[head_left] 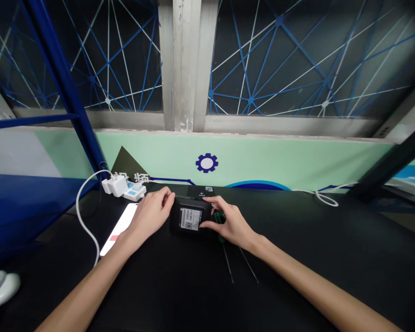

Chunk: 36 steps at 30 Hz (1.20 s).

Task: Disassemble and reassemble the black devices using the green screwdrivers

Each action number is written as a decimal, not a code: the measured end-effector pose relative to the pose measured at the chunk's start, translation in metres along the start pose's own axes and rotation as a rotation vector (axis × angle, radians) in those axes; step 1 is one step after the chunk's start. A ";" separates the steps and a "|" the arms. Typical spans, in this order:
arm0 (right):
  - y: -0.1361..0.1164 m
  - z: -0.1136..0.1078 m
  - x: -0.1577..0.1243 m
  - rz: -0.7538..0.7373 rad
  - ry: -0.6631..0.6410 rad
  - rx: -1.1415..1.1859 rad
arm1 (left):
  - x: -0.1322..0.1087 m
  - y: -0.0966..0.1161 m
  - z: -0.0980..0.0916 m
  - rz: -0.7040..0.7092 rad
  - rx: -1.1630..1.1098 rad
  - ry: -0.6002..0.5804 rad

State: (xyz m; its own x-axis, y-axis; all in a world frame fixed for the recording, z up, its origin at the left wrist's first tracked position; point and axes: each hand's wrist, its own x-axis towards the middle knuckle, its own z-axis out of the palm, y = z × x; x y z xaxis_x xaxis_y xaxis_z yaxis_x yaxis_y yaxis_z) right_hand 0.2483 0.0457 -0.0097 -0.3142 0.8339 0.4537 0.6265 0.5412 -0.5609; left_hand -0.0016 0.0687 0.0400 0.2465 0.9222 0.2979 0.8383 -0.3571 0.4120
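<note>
One black device (190,219) with a white printed label on its face is tipped up toward the viewer near the back of the black bench (159,295), midway between the person's two hands. The left hand (155,208) is at its upper left corner, fingers curled with thumb and forefinger close together; whether they pinch the edge or merely touch it cannot be told. The right hand (232,225) has its right side, the thumb on the face beside the label and the forefinger along the upper edge, the fingers parted by part of the device's height. Just behind the device lies a dark flat item (197,190) with small pale print. Green handles (221,239) show beneath the right hand, and two thin metal shafts (228,263) extend from there toward the person. Left of the device, partly covered by the left forearm, lies a phone (115,233) with a bright screen. Beyond it are a white power strip (134,191) and a white plug (115,185), a white cable (79,207) curving nearby. Behind the bench runs a pale green wall (173,152) bearing a gear emblem (206,163).
</note>
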 end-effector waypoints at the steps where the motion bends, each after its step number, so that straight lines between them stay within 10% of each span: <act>1: 0.002 0.000 -0.001 -0.025 0.019 0.016 | 0.001 -0.001 0.000 -0.019 -0.016 0.018; 21: -0.003 0.005 -0.005 -0.604 -0.082 -0.072 | 0.002 -0.018 0.018 -0.072 0.061 -0.250; 36: -0.002 0.000 -0.003 -0.531 -0.201 -0.119 | -0.001 -0.014 0.020 -0.016 0.142 -0.271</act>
State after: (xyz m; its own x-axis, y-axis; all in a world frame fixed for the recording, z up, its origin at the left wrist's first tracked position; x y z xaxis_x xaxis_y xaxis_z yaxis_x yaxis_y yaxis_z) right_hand 0.2480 0.0424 -0.0104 -0.7292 0.4617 0.5051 0.4182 0.8849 -0.2052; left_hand -0.0037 0.0761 0.0166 0.3372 0.9404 0.0440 0.8981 -0.3353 0.2846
